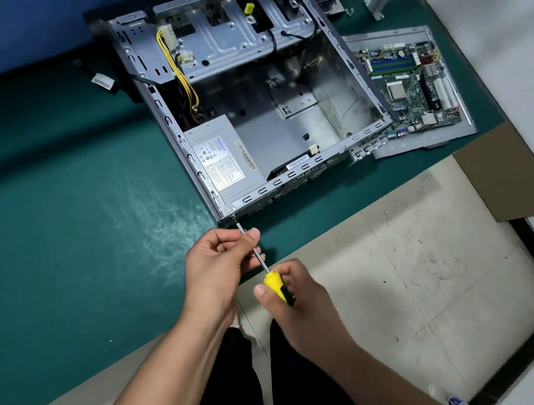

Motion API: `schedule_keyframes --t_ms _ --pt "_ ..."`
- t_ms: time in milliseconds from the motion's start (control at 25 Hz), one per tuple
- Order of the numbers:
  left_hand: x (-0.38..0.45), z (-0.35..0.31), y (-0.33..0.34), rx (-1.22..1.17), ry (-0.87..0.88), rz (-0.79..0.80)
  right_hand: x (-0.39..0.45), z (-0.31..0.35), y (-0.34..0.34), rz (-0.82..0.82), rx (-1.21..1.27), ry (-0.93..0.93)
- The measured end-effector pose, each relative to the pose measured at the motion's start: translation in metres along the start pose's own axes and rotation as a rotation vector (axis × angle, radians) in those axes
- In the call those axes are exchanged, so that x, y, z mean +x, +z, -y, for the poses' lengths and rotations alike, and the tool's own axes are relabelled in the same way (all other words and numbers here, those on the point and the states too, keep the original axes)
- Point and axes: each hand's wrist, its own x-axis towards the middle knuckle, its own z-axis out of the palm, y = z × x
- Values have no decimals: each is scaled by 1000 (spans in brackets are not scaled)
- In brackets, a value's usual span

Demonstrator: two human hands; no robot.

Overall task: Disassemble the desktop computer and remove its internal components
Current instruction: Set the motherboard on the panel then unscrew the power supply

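Both hands on screwdriver (271, 281): right hand (299, 306) grips handle, left hand (219, 260) pinches shaft; tip at computer case (305, 129) near corner, beyond hands.

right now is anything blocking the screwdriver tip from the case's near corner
Nothing visible. The screwdriver tip sits right at the case corner's outer face. The left hand pinches the shaft, the right hand grips the yellow handle; both stay behind the tip.
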Motion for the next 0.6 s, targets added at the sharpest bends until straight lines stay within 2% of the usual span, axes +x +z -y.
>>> schedule_keyframes --t_ms 80,120,160,240,360,480,560,600 --pt "1 -2 -1 -14 -3 29 5 1 -15 384 533 202" --pt "0 -3 -2 -26 -7 51 7 0 -21 487 709 295" --pt "0 -3 -3 -50 -13 81 8 -1 -25 544 785 333" --pt "1 -3 -8 -116 -43 165 11 -3 -25 527 764 290" --pt "1 -3 -14 -160 -94 276 12 -2 -12 317 602 188" --pt "0 2 -11 -103 -93 221 13 -1 -4 128 347 127" --pt "1 3 -9 -29 -66 146 11 -4 -8 164 353 110" --pt "2 2 -9 -19 -58 134 10 -6 -13 247 435 118"
